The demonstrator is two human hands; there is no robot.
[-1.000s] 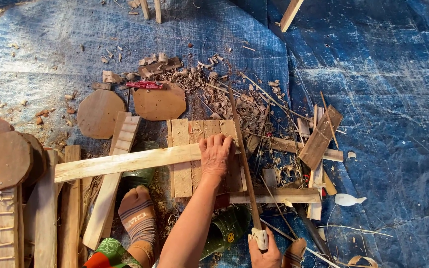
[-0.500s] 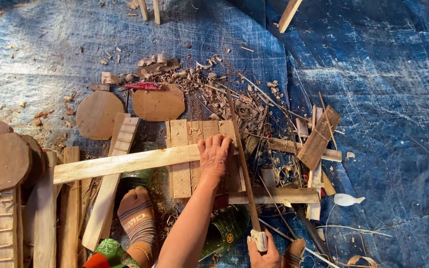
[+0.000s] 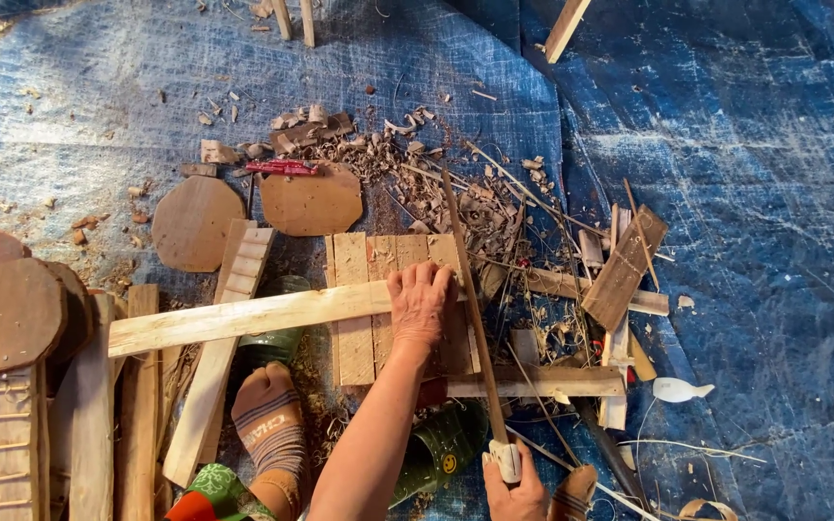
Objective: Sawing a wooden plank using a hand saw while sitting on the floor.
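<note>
My left hand [image 3: 420,307] presses flat on the right end of a long pale wooden strip [image 3: 243,320]. The strip lies across a small slatted board [image 3: 354,289] on the ground. My right hand [image 3: 518,497], at the bottom edge, grips the white handle [image 3: 506,459] of a thin long saw. Its blade [image 3: 468,299] runs up and slightly left, passing just right of my left fingers at the strip's end. Part of my right hand is cut off by the frame.
A blue tarp [image 3: 726,145] covers the ground. Wood shavings [image 3: 407,164], two rounded brown boards [image 3: 197,222] and a red tool [image 3: 282,167] lie beyond. Guitar-shaped wooden pieces [image 3: 7,318] sit left, scrap sticks [image 3: 620,270] right. My socked foot [image 3: 267,425] rests below the strip.
</note>
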